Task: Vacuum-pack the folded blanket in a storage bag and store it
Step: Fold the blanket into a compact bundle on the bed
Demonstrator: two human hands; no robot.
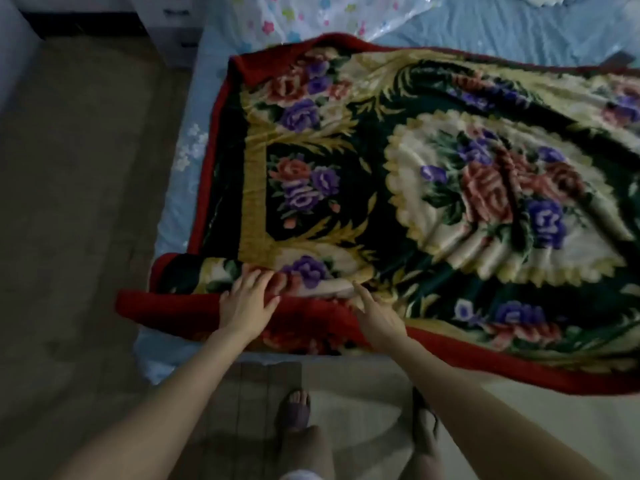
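Head view: I see the blanket (398,188) spread on the bed (180,188), unfolded. Left hand (247,301) presses flat; right hand (377,315) seemingly flat too. Storage bag (311,19) lies unused beyond; folding barely begun.

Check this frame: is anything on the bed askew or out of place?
Yes. The blanket lies skewed across the bed, with its near red edge hanging past the mattress. The corner by both hands, left hand and right hand, is bunched up. The storage bag lies apart near the head of the bed.
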